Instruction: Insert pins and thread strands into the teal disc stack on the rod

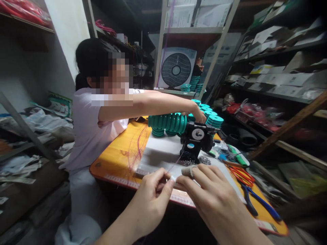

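Note:
My left hand [157,192] is closed in a pinch at the near edge of the table, with a thin purplish cord [176,161] running from its fingertips up toward a black machine [191,143]. A small white piece shows at the thumb tip. Close beside it, my right hand [212,187] has curled fingers and a beige finger cover [188,171] on one finger. Whatever lies under those fingers is hidden. The machine carries a round dial and stands on a light grey board [160,153]. Small shiny metal bits [204,160] lie at its base.
Across the table [109,160], another person [94,112] reaches over ribbed green spools [168,124]. Blue-handled pliers [263,202] and orange-handled scissors [241,175] lie at the right. Loose purplish line [138,146] spreads on the left. A box fan [176,69] and loaded shelves [276,80] stand behind.

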{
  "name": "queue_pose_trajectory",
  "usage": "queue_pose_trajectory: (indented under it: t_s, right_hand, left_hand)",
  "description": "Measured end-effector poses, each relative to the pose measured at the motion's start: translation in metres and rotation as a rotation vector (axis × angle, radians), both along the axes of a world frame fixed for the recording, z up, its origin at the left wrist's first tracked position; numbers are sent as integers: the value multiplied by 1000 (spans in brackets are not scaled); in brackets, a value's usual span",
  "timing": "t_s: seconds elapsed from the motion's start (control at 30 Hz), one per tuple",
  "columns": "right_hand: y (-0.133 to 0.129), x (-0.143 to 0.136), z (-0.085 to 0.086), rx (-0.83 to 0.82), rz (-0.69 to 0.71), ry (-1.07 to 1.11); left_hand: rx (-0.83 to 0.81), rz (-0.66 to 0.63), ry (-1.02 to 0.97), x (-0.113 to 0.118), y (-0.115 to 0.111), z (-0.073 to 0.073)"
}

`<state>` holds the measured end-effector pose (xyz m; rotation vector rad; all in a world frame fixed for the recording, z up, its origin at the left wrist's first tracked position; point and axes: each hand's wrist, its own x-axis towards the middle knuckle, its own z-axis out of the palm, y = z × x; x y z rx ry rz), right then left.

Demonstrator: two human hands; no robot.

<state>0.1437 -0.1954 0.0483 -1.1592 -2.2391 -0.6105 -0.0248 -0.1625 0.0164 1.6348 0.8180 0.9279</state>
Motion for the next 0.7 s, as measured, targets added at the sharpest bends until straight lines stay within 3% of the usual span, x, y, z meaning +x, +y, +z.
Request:
queue_pose_trajectory:
  t_s: [0.17, 0.27, 0.47, 0.7]
  right_hand:
    - [3, -8, 4, 40, -61, -209]
    - [5, -7, 6, 27, -29, -203]
    - [4, 4, 4, -223, 168, 275]
    - [15, 5, 8, -151, 271, 509]
  left_hand:
    - [90, -16, 85, 0, 0, -1]
    - [88, 21, 62, 1, 2, -4]
    - [-294, -134, -218, -1, 11, -3]
    - [-344, -218, -349, 10, 21, -1]
